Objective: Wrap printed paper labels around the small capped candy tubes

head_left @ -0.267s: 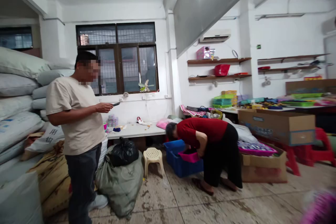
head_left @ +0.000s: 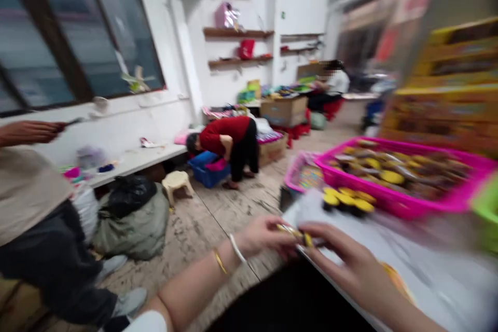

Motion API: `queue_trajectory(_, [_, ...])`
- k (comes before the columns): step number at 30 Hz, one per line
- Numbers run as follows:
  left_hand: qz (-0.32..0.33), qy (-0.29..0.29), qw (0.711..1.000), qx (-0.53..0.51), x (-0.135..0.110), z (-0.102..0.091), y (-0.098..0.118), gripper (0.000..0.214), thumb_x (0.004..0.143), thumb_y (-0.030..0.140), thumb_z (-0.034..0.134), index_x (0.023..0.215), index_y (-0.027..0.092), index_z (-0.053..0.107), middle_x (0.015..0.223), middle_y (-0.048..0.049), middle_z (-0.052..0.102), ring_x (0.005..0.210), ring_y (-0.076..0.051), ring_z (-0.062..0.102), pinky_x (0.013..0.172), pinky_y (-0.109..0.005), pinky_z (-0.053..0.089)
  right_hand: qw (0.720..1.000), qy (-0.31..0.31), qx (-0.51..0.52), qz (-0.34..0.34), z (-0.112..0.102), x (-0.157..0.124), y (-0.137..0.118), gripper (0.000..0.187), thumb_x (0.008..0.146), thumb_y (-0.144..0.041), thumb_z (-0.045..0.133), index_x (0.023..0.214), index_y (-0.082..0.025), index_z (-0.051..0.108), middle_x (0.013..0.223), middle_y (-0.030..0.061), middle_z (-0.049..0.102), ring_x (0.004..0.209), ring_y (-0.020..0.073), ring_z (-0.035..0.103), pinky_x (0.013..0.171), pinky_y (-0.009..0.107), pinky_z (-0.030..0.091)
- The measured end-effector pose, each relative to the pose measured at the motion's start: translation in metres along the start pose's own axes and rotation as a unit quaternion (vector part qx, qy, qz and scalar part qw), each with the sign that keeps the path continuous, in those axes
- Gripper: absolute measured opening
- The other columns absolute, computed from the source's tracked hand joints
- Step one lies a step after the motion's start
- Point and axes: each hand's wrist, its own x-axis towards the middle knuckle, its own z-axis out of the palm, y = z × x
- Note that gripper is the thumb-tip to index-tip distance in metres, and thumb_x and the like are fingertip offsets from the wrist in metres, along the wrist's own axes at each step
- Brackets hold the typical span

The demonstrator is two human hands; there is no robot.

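Plainly, both hands meet at the lower centre of the frame, over the near edge of the white desk [head_left: 439,259]. The left hand [head_left: 266,238] comes up from the bottom, its forearm slanting toward the middle right, with a white band [head_left: 236,248] at the wrist and a gold bangle [head_left: 220,261] just behind it. Its fingers curl in toward the thumb, and this grip is closed on one end of a small yellow and silvery piece [head_left: 306,238]. The right hand [head_left: 346,259] reaches in from the lower right corner, forearm slanting up and leftward, back of the hand toward the view. Its forefinger and thumb stretch out to the left and pinch the piece from the other side, so the piece sits between the two hands. Blur hides its exact shape and which fingertips bear on it.

Beyond the hands, toward the middle right, a cluster of yellow-topped pots [head_left: 346,201] stands on the desk. Just behind them is a pink basket [head_left: 397,205] heaped with brown and yellow items [head_left: 392,176]. A green basket [head_left: 487,212] shows at the right edge. Something orange [head_left: 397,281] lies on the desk, partly hidden by the right forearm.
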Motion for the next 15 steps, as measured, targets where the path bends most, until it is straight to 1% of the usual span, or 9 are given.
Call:
queue_trajectory(1, [-0.001, 0.025, 1.000, -0.019, 0.002, 0.000, 0.004, 0.064, 0.047, 0.054, 0.094, 0.088, 0.012, 0.068, 0.073, -0.0047, 0.067, 0.061, -0.015, 0.063, 0.055, -0.026, 0.049, 0.999, -0.011, 0.016, 0.038, -0.002, -0.006, 0.000, 0.025, 0.088, -0.041, 0.067, 0.108, -0.026, 0.069, 0.104, 0.0082, 0.072, 0.083, 0.0221, 0.073, 0.068, 0.032, 0.065])
queue_trajectory(4, [-0.008, 0.001, 0.999, -0.038, 0.010, -0.003, 0.014, 0.055, 0.055, 0.047, 0.093, 0.088, 0.012, 0.066, 0.076, -0.0039, 0.067, 0.064, -0.015, 0.064, 0.055, -0.025, 0.048, 0.993, 0.007, 0.040, 0.110, -0.001, -0.007, 0.000, 0.024, 0.086, -0.033, 0.067, 0.108, -0.023, 0.066, 0.093, 0.0057, 0.073, 0.077, 0.0205, 0.074, 0.070, 0.033, 0.065])
queue_trajectory(5, [-0.002, -0.012, 0.999, -0.040, 0.013, -0.003, 0.016, 0.052, 0.057, 0.045, 0.092, 0.089, 0.012, 0.066, 0.077, -0.0039, 0.067, 0.065, -0.015, 0.064, 0.056, -0.025, 0.048, 0.993, 0.019, 0.034, 0.109, -0.001, -0.005, 0.000, 0.022, 0.087, -0.032, 0.066, 0.107, -0.023, 0.065, 0.091, 0.0051, 0.073, 0.077, 0.0199, 0.073, 0.072, 0.033, 0.065])
queue_trajectory(7, [0.020, -0.031, 0.999, -0.033, 0.019, -0.001, 0.017, 0.048, 0.060, 0.040, 0.091, 0.091, 0.011, 0.068, 0.078, -0.0037, 0.067, 0.066, -0.014, 0.063, 0.058, -0.025, 0.047, 0.997, 0.039, 0.005, 0.067, -0.002, -0.001, 0.002, 0.019, 0.087, -0.030, 0.066, 0.105, -0.023, 0.068, 0.097, 0.0066, 0.072, 0.084, 0.0202, 0.073, 0.078, 0.034, 0.064])
queue_trajectory(9, [0.054, -0.032, 0.998, -0.020, 0.027, 0.004, 0.016, 0.045, 0.061, 0.035, 0.091, 0.092, 0.011, 0.070, 0.077, -0.0033, 0.067, 0.067, -0.012, 0.060, 0.062, -0.024, 0.045, 0.998, 0.057, -0.021, 0.021, -0.005, 0.001, 0.006, 0.017, 0.089, -0.031, 0.066, 0.103, -0.024, 0.071, 0.105, 0.0089, 0.071, 0.092, 0.0213, 0.071, 0.083, 0.036, 0.063])
queue_trajectory(10, [0.072, -0.028, 0.997, -0.015, 0.032, 0.006, 0.016, 0.044, 0.061, 0.033, 0.091, 0.093, 0.010, 0.071, 0.078, -0.0034, 0.068, 0.068, -0.011, 0.059, 0.064, -0.024, 0.045, 0.997, 0.069, -0.020, 0.019, -0.007, 0.001, 0.010, 0.017, 0.088, -0.034, 0.067, 0.101, -0.024, 0.072, 0.106, 0.0094, 0.071, 0.094, 0.0218, 0.070, 0.083, 0.037, 0.063])
queue_trajectory(11, [0.088, -0.023, 0.996, -0.011, 0.037, 0.009, 0.015, 0.044, 0.060, 0.032, 0.092, 0.092, 0.011, 0.071, 0.080, -0.0036, 0.068, 0.070, -0.011, 0.059, 0.067, -0.025, 0.045, 0.996, 0.079, -0.008, 0.035, -0.008, 0.001, 0.014, 0.018, 0.087, -0.037, 0.069, 0.098, -0.023, 0.072, 0.103, 0.0092, 0.071, 0.092, 0.0220, 0.070, 0.081, 0.036, 0.063])
queue_trajectory(13, [0.107, -0.019, 0.994, -0.005, 0.046, 0.011, 0.013, 0.045, 0.058, 0.032, 0.093, 0.092, 0.012, 0.071, 0.083, -0.0040, 0.069, 0.073, -0.012, 0.060, 0.070, -0.025, 0.045, 0.991, 0.098, 0.028, 0.092, -0.010, 0.000, 0.023, 0.025, 0.083, -0.044, 0.074, 0.094, -0.022, 0.072, 0.094, 0.0076, 0.071, 0.085, 0.0214, 0.071, 0.075, 0.036, 0.064])
queue_trajectory(15, [0.094, -0.037, 0.995, -0.008, 0.052, 0.009, 0.012, 0.048, 0.062, 0.037, 0.091, 0.098, 0.013, 0.070, 0.085, -0.0047, 0.069, 0.074, -0.013, 0.061, 0.067, -0.026, 0.044, 0.986, 0.105, 0.043, 0.123, -0.010, -0.001, 0.028, 0.028, 0.081, -0.046, 0.075, 0.095, -0.021, 0.072, 0.088, 0.0060, 0.071, 0.080, 0.0201, 0.070, 0.073, 0.035, 0.064])
